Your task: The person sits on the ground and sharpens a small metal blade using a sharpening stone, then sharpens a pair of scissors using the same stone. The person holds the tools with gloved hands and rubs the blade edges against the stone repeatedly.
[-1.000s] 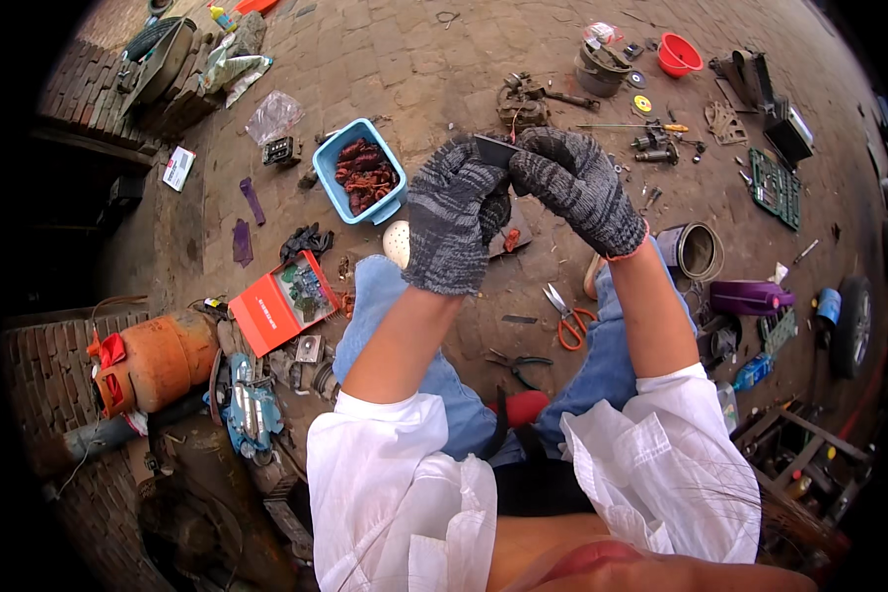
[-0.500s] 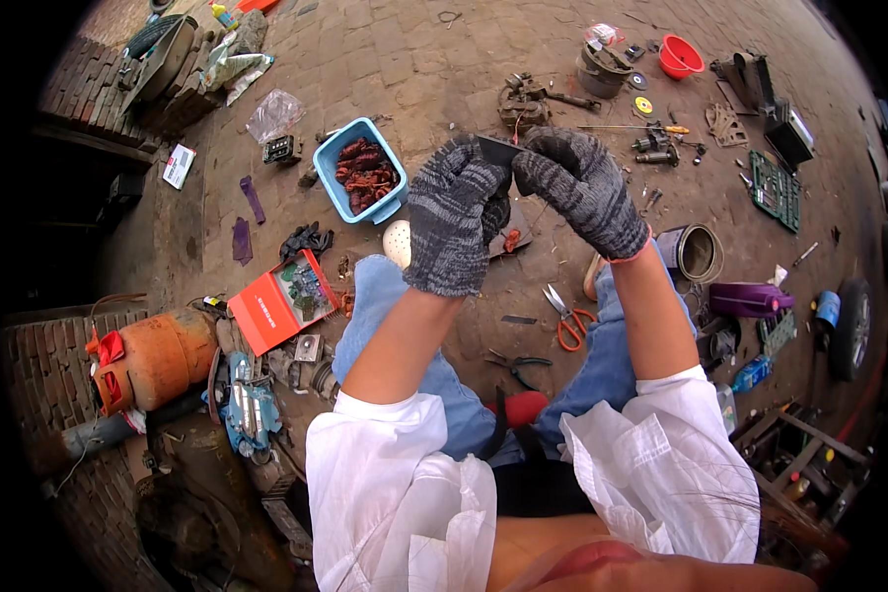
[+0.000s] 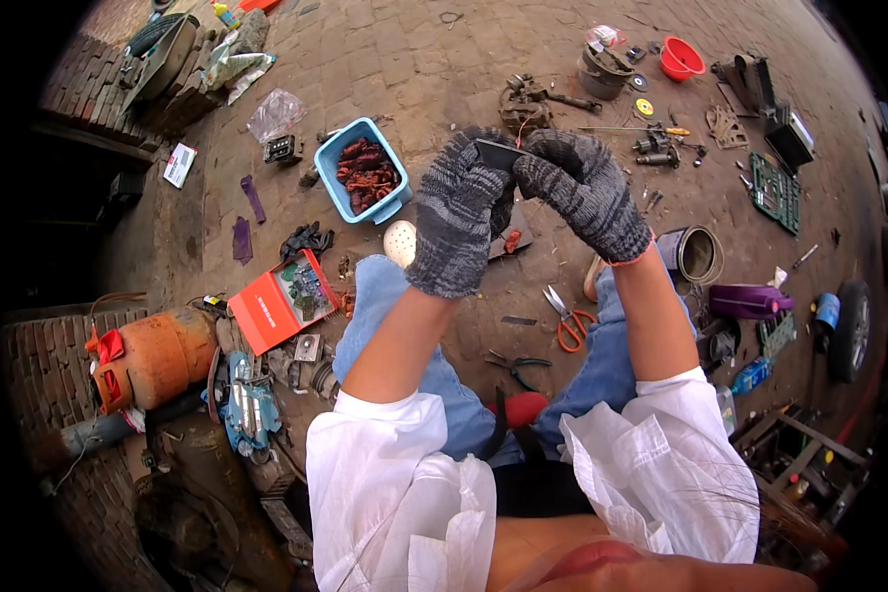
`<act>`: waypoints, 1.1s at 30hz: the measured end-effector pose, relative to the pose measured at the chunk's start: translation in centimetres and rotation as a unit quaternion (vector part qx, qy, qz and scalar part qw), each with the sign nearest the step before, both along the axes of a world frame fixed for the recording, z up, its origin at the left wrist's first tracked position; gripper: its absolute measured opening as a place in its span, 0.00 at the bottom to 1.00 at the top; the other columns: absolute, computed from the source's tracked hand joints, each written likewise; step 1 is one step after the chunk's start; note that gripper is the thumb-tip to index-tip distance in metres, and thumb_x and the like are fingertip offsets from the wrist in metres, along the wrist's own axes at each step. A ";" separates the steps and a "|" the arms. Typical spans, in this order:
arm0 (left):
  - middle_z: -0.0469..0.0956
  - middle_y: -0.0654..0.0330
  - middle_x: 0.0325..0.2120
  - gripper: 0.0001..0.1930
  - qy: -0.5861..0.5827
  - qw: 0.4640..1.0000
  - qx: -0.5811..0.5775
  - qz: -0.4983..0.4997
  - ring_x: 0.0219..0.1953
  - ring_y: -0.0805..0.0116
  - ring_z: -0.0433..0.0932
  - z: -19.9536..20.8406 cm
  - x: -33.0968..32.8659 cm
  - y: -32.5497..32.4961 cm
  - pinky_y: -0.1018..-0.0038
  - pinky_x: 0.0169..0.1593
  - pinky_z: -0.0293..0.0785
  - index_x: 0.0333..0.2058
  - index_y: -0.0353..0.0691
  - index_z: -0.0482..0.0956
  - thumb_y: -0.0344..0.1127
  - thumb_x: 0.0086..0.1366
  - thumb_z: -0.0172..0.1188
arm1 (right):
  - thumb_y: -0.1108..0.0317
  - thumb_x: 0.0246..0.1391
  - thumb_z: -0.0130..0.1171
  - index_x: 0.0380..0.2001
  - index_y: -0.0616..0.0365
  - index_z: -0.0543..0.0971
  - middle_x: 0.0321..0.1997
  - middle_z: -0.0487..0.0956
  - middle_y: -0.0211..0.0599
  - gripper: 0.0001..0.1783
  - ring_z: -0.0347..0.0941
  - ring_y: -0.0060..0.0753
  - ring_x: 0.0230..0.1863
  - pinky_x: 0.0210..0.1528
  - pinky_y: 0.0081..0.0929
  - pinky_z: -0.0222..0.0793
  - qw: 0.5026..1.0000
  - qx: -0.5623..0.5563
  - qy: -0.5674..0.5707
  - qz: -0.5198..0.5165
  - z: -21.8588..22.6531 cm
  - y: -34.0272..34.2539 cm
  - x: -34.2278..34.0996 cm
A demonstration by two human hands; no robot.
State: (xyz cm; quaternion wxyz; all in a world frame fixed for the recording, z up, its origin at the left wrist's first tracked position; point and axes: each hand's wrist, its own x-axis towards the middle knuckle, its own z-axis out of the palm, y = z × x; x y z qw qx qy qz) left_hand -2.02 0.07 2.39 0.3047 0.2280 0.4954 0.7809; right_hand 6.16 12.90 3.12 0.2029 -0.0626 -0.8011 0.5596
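My gloved left hand [image 3: 459, 217] and right hand [image 3: 584, 197] each have a closed grip on a dark flat strip [image 3: 498, 152], up between them above the brick floor [image 3: 405, 59]. It looks light, stiff, thin-edged; probably best pinched at its 2 ends.

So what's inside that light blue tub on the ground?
Inside the light blue tub lies a jumbled heap of dark reddish-brown pieces. They cover the tub's bottom, so that, and anything buried beneath the top pieces, can't be seen.
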 end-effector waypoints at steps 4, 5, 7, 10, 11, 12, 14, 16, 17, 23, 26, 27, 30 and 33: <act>0.73 0.66 0.30 0.12 0.018 0.996 -0.054 -0.070 0.26 0.82 0.68 0.9 0.4 -0.2 0.85 0.29 0.65 0.40 0.36 0.70 0.32 0.57 0.50 | 0.63 0.48 0.55 0.31 0.61 0.75 0.23 0.73 0.28 0.12 0.65 0.15 0.24 0.25 0.14 0.60 0.991 -0.113 -0.005 -0.065 0.6 1.0 0.0; 0.73 0.65 0.30 0.13 0.038 0.994 -0.050 -0.091 0.27 0.82 0.68 1.1 1.4 -0.4 0.85 0.30 0.66 0.41 0.35 0.70 0.33 0.58 0.50 | 0.62 0.49 0.55 0.31 0.60 0.75 0.23 0.73 0.27 0.12 0.65 0.14 0.23 0.24 0.13 0.59 0.985 -0.147 -0.001 -0.094 0.9 1.7 0.1; 0.73 0.65 0.32 0.14 0.060 0.992 -0.048 -0.102 0.28 0.81 0.69 1.0 2.2 -0.3 0.84 0.32 0.66 0.42 0.36 0.69 0.34 0.59 0.49 | 0.61 0.49 0.54 0.30 0.57 0.72 0.21 0.68 0.24 0.11 0.59 0.14 0.19 0.19 0.12 0.52 0.963 -0.233 0.088 -0.099 0.4 2.3 0.2; 0.73 0.65 0.33 0.15 -0.106 0.992 -0.010 -0.072 0.29 0.80 0.70 1.3 2.2 -0.4 0.83 0.32 0.67 0.44 0.38 0.69 0.37 0.59 0.50 | 0.62 0.49 0.54 0.28 0.55 0.70 0.19 0.65 0.23 0.09 0.57 0.15 0.18 0.19 0.13 0.51 0.957 -0.269 0.081 -0.070 0.8 1.8 0.5; 0.73 0.66 0.33 0.15 -0.121 0.990 0.005 -0.071 0.29 0.80 0.69 1.2 2.0 -0.3 0.83 0.32 0.67 0.43 0.38 0.69 0.37 0.59 0.50 | 0.63 0.48 0.54 0.27 0.55 0.69 0.19 0.65 0.23 0.08 0.57 0.16 0.18 0.19 0.14 0.52 0.964 -0.247 0.084 -0.057 0.8 1.8 0.6; 0.73 0.66 0.33 0.15 -0.136 0.988 0.020 -0.070 0.29 0.80 0.69 0.9 1.4 -0.2 0.83 0.31 0.67 0.43 0.38 0.69 0.37 0.59 0.51 | 0.64 0.48 0.55 0.27 0.55 0.70 0.19 0.66 0.24 0.08 0.58 0.16 0.19 0.20 0.14 0.53 0.958 -0.268 0.099 -0.032 0.2 1.8 0.6; 0.71 0.67 0.26 0.13 -0.166 0.985 0.009 -0.048 0.24 0.81 0.67 1.6 1.4 -0.1 0.84 0.25 0.64 0.41 0.38 0.70 0.37 0.58 0.51 | 0.64 0.46 0.57 0.30 0.56 0.71 0.22 0.68 0.25 0.10 0.61 0.16 0.21 0.22 0.13 0.56 0.951 -0.284 0.116 -0.045 -0.2 1.2 0.2; 0.66 0.69 0.20 0.10 -0.199 0.976 0.040 -0.076 0.17 0.81 0.59 1.4 1.3 0.1 0.85 0.18 0.54 0.38 0.42 0.71 0.35 0.57 0.52 | 0.63 0.45 0.58 0.33 0.57 0.72 0.24 0.70 0.25 0.13 0.64 0.16 0.23 0.24 0.13 0.59 0.944 -0.314 0.088 -0.055 0.3 0.6 0.0; 0.64 0.70 0.17 0.09 -0.216 0.971 0.056 -0.090 0.13 0.81 0.54 1.4 1.3 0.1 0.85 0.14 0.50 0.36 0.43 0.71 0.35 0.56 0.53 | 0.63 0.44 0.59 0.35 0.58 0.73 0.24 0.71 0.25 0.15 0.64 0.16 0.24 0.24 0.13 0.60 0.939 -0.335 0.051 -0.059 0.8 0.4 0.1; 0.64 0.69 0.15 0.08 -0.197 0.970 0.055 -0.133 0.12 0.81 0.58 1.3 0.8 -0.1 0.84 0.15 0.53 0.34 0.39 0.71 0.36 0.58 0.50 | 0.64 0.43 0.59 0.42 0.57 0.71 0.28 0.73 0.25 0.21 0.68 0.16 0.27 0.26 0.12 0.64 0.951 -0.306 0.055 -0.002 0.3 -0.1 -0.2; 0.64 0.69 0.14 0.08 -0.236 0.961 0.036 -0.136 0.12 0.81 0.58 1.3 0.6 -0.1 0.84 0.15 0.52 0.33 0.38 0.71 0.35 0.58 0.50 | 0.65 0.44 0.59 0.42 0.57 0.71 0.29 0.74 0.26 0.19 0.69 0.17 0.28 0.27 0.13 0.65 0.925 -0.380 0.016 -0.007 0.6 0.0 -0.3; 0.65 0.68 0.15 0.08 -0.236 0.960 0.050 -0.142 0.13 0.82 0.59 1.2 0.6 -0.1 0.84 0.16 0.53 0.33 0.39 0.71 0.35 0.58 0.51 | 0.66 0.44 0.58 0.41 0.57 0.72 0.29 0.74 0.27 0.18 0.68 0.17 0.27 0.26 0.13 0.65 0.932 -0.361 0.033 -0.009 0.7 -0.2 -0.3; 0.67 0.67 0.18 0.08 -0.198 0.972 0.049 -0.120 0.17 0.82 0.62 1.2 0.5 -0.1 0.85 0.20 0.58 0.34 0.38 0.71 0.34 0.57 0.51 | 0.67 0.45 0.57 0.37 0.58 0.73 0.26 0.73 0.27 0.14 0.67 0.16 0.24 0.23 0.13 0.62 0.943 -0.322 0.071 -0.036 1.1 -0.5 -0.5; 0.70 0.65 0.22 0.08 -0.049 0.998 -0.034 -0.014 0.23 0.81 0.66 1.7 0.8 0.4 0.85 0.26 0.63 0.35 0.37 0.71 0.31 0.56 0.52 | 0.67 0.45 0.57 0.33 0.58 0.74 0.22 0.72 0.25 0.11 0.63 0.14 0.20 0.19 0.12 0.57 0.948 -0.303 0.064 -0.078 1.3 -0.5 -0.6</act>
